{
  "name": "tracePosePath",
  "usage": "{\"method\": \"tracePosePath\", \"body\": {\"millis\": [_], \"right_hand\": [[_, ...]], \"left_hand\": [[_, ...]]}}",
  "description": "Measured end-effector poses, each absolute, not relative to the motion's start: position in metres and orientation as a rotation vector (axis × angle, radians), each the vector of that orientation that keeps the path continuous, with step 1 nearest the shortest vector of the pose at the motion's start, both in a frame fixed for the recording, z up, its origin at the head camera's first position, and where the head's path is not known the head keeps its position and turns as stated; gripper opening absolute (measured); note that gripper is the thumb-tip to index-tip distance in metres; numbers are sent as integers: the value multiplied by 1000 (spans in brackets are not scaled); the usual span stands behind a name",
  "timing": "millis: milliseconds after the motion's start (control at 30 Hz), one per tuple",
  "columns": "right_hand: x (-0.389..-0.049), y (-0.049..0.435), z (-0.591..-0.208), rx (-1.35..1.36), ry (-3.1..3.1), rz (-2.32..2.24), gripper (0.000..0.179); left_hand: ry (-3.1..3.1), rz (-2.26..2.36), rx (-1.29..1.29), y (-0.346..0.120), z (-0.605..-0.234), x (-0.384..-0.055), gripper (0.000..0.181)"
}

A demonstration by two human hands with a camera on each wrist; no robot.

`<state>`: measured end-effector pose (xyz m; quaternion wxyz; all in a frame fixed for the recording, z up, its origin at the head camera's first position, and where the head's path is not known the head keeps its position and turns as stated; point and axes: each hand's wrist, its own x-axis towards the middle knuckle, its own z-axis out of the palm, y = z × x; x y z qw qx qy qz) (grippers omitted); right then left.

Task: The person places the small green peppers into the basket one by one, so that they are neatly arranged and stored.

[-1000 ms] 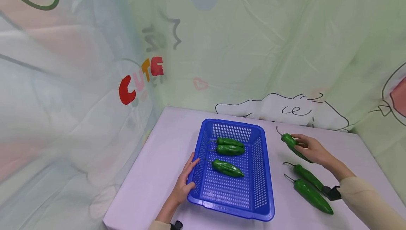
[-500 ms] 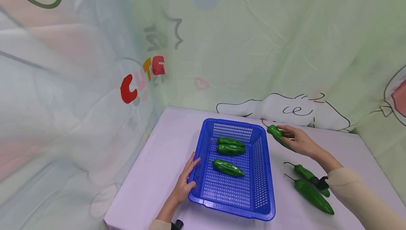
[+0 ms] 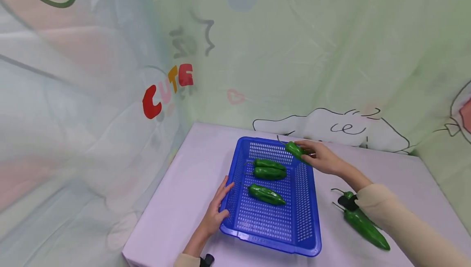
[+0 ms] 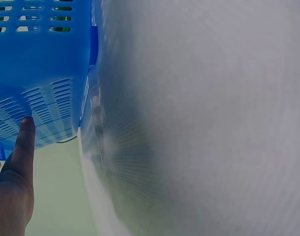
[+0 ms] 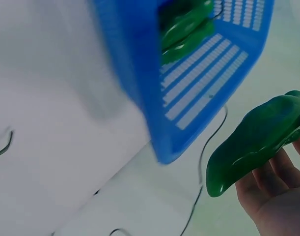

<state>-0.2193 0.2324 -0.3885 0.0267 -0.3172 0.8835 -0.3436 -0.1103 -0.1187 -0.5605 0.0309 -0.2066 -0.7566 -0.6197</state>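
A long green chili pepper point(image 3: 293, 150) with a thin curved stem is pinched between the thumb and fingers of my right hand point(image 3: 322, 159). It is above the far right corner of a blue plastic basket point(image 3: 266, 243). In the right wrist view the pepper point(image 5: 255, 140) hangs outside the basket's edge, its tip pointing down. My left hand point(image 3: 213, 214) rests along the basket's left side with straight fingers. One finger point(image 4: 26, 137) touches the slotted outer wall in the left wrist view. Inside the basket lie a front pepper point(image 3: 265, 194) and two peppers side by side point(image 3: 270, 173).
Right of the basket, another green pepper point(image 3: 366, 228) lies on the white table point(image 3: 176, 185). One more pepper point(image 3: 347, 194) beside it is partly hidden by the right wrist's black strap point(image 3: 347, 202). A printed pale curtain point(image 3: 279, 66) hangs behind and at the left.
My right hand has carried its pepper leftward, from the table's right side to over the basket's far right corner. The left hand stays at the basket's left side.
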Motion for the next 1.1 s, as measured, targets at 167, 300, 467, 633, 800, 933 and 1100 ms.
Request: {"method": "tracePosePath", "body": {"millis": [167,300,467,633,800,933,1100], "right_hand": [[-220,211,-388,-1034,2666,-1093,44],[-223,198,-391,-1051,2621,-1097,44],[-220,185,-396,-1082,2594,-1076,44],[-213,174,-402,-1100,2550,-1050,44],[-207,166,-413,-1140,2490,-1045,43],[-200,160,-420,-1165,2456,-1012,43],[-191,154,-430,-1187,2440,-935,42]], "left_hand": [[-2338,-1898,-645,-118,-559,-110,81],[-2332,-1897,-645,-118,-559,-111,81],[-2329,-1891,-645,-119,-560,-111,81],[-2323,-1895,-645,-119,-561,-112,80],[-2312,-1902,-650,-119,-561,-113,80],[-2298,-1907,-660,-119,-560,-113,80],[-2286,-1919,-660,-119,-559,-113,80]]}}
